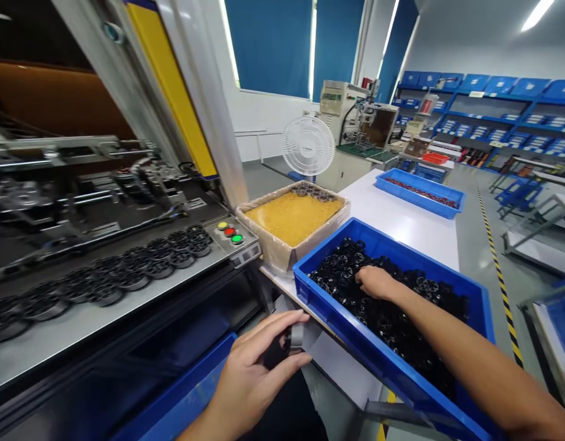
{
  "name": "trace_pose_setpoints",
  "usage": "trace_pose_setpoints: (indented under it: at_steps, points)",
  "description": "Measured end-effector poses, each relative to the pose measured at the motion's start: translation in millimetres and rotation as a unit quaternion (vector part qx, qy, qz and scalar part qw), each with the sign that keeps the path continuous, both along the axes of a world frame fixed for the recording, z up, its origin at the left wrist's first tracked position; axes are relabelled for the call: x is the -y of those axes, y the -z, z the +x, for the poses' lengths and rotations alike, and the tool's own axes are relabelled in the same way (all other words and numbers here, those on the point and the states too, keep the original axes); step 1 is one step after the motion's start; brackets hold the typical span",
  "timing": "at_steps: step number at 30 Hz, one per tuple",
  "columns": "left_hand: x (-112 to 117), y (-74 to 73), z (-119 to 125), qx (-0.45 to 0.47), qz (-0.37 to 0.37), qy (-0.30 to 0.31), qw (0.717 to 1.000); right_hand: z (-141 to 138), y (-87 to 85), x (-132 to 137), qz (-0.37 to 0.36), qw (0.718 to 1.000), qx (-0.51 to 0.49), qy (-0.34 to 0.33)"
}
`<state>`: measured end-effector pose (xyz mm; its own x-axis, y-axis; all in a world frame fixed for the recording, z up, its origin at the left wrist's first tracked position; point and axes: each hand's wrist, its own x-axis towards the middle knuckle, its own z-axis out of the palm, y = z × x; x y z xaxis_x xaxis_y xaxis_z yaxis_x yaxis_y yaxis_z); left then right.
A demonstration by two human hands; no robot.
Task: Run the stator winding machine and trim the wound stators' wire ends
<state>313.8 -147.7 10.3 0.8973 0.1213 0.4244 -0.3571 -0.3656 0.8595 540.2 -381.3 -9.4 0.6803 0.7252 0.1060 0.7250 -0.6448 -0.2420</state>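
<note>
My left hand (259,361) pinches a round black part with a grey rim (295,338) between thumb and fingers, in front of the bench edge. My right hand (373,282) reaches into a blue bin (393,361) filled with small black plastic parts (342,263). Its fingers are bent down among them, and their tips are hidden, so what they grip does not show. On the machine's ledge at left stand rows of round black wheel-like parts with grey rims (130,275).
A plastic-lined box (273,251) holds a yellow sheet and several round dark parts. Beside it are a control panel with coloured buttons (230,231) and a white fan (309,146). Farther back, a blue tray (415,199) holds reddish parts. Another blue bin (195,392) sits below the ledge.
</note>
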Motion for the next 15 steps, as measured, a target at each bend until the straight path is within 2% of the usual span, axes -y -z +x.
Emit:
trace_pose_setpoints:
  at_steps: [2, 5, 7, 10, 12, 15]
  points:
    - [-2, -1.0, -1, -0.007, -0.021, 0.003, 1.000, -13, -20.1, -8, 0.052, 0.998, 0.032, -0.029]
    - [-2, -4.7, 0, -0.035, -0.084, 0.016, 0.996, -60, -51.8, -23, 0.144, 0.982, 0.067, -0.101]
    - [3, -7.4, 1, -0.062, -0.179, 0.046, 0.981, -98, -66.1, -33, 0.241, 0.950, 0.050, -0.195]
    - [13, -9.2, 1, -0.108, -0.349, 0.104, 0.925, -137, -72.4, -43, 0.347, 0.900, 0.001, -0.263]
    - [19, -8.8, 0, -0.133, -0.408, 0.127, 0.894, -145, -69.8, -46, 0.362, 0.897, -0.002, -0.255]
    - [23, -7.4, -1, -0.134, -0.425, 0.132, 0.885, -143, -64.7, -47, 0.355, 0.903, 0.016, -0.240]
